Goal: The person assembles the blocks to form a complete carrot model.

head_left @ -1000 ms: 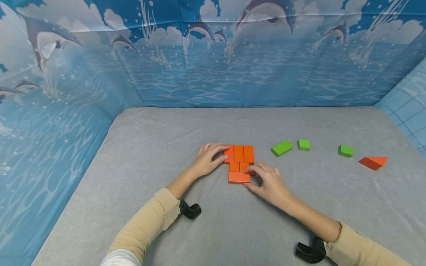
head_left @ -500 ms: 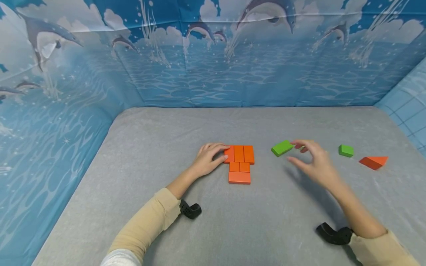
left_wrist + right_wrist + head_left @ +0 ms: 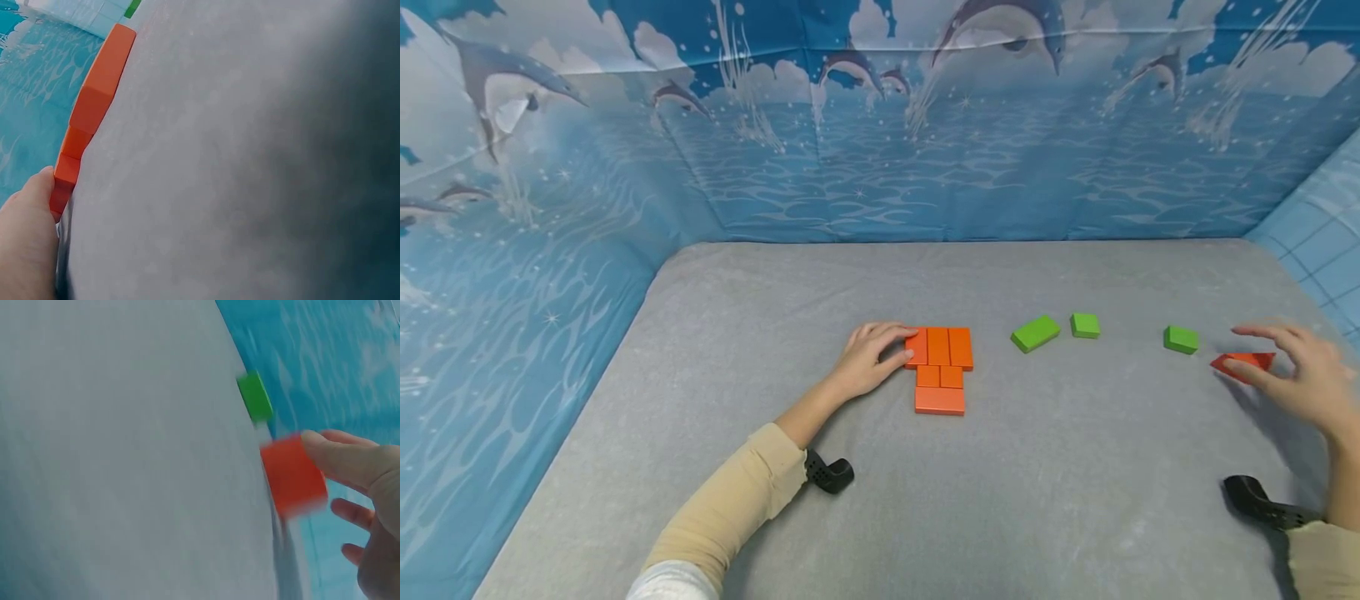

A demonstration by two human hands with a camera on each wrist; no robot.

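Note:
Flat orange blocks [image 3: 938, 401] lie together in a T-like shape on the grey surface, with three upright ones in the back row. My left hand [image 3: 874, 362] touches the left block [image 3: 917, 354] of that row with thumb and fingertip; the left wrist view shows the thumb against its end. Far right, my right hand [image 3: 1307, 375] reaches over an orange triangular block [image 3: 1247, 359], thumb and fingers spread to either side. In the right wrist view the thumb overlaps this blurred block [image 3: 294, 478]; whether it touches cannot be told.
A green rectangular block [image 3: 1035, 333] and a small green block [image 3: 1085, 325] lie right of the orange group. Another small green block [image 3: 1181, 339] lies just left of the triangular one. A dolphin-print curtain [image 3: 880, 183] borders the surface behind and at the sides.
My right hand has left the orange group's front right side, passed over the green blocks, and come to the triangular block at far right. My left hand stays in place.

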